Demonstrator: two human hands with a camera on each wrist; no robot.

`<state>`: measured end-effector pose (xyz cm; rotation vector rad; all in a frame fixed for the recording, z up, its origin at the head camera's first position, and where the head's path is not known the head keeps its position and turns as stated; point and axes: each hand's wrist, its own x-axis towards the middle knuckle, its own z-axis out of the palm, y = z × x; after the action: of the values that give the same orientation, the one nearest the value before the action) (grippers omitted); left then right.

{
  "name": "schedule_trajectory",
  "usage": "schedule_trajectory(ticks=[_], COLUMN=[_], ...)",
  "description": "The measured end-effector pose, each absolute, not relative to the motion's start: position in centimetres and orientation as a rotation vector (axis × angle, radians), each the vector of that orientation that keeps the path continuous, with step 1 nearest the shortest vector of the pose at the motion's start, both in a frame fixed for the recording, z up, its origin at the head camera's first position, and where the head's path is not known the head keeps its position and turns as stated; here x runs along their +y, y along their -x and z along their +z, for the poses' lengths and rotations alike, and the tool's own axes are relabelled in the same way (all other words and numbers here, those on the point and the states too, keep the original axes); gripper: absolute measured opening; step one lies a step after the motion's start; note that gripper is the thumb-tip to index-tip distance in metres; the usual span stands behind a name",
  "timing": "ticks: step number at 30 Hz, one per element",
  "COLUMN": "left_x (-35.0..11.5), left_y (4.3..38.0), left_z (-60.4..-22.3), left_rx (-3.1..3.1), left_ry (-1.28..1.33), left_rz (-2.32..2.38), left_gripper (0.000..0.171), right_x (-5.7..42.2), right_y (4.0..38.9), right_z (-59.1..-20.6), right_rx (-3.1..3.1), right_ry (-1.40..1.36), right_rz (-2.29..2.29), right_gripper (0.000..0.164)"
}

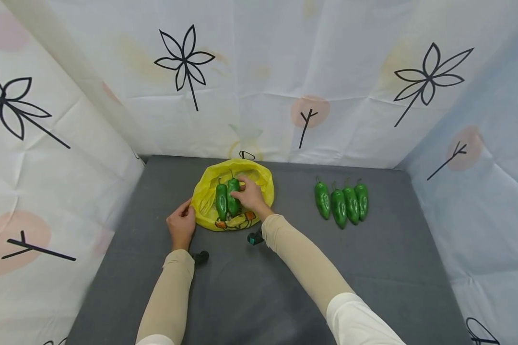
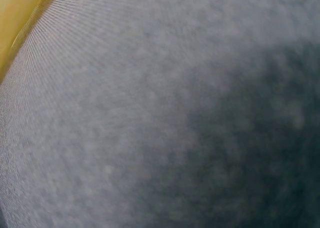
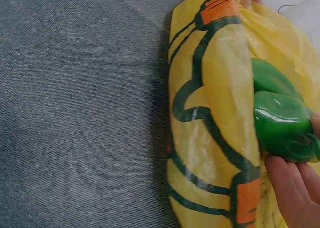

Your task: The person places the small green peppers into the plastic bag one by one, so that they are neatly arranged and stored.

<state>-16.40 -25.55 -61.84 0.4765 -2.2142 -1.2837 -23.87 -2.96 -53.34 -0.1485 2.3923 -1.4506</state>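
Note:
In the head view a yellow plastic bag [image 1: 205,203] lies spread wide at the mouth, with two green peppers inside. My right hand [image 1: 251,195] reaches over its right side and grips the right-hand pepper [image 1: 233,196] between thumb and fingers. Just left of it lies the other pepper [image 1: 221,201]. My left hand [image 1: 182,223] pinches the bag's left rim. The right wrist view shows the gripped pepper [image 3: 282,120] close behind the bag's printed front [image 3: 215,88], fingers beneath it. Only a yellow corner of the bag [image 2: 20,18] shows in the left wrist view; the hand is out of it.
Several green peppers [image 1: 345,203] lie side by side on the dark grey table [image 1: 285,273], to the right of the bag. White cloth [image 1: 259,62] with printed flowers hangs behind the table and along both sides.

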Motion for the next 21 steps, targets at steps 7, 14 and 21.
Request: schedule_trajectory(ticks=[7, 14, 21], left_x=[-25.58, -25.68, -25.65], left_y=[16.48, 16.40, 16.27], left_z=[-61.97, -61.97, -61.83], left_rx=[-2.213, -2.220, -2.212], left_ry=[-0.472, -0.487, -0.476], left_rz=[-1.276, -1.273, -1.287], left_gripper=[0.028, 0.028, 0.028], right_x=[-3.06, -3.30, -3.38], right_y=[23.95, 24.01, 24.11], right_z=[-54.05, -53.95, -54.00], right_rx=[2.394, 2.432, 2.507], right_ry=[0.117, 0.120, 0.169], right_rz=[-1.445, -1.386, -1.277], right_gripper=[0.060, 0.052, 0.044])
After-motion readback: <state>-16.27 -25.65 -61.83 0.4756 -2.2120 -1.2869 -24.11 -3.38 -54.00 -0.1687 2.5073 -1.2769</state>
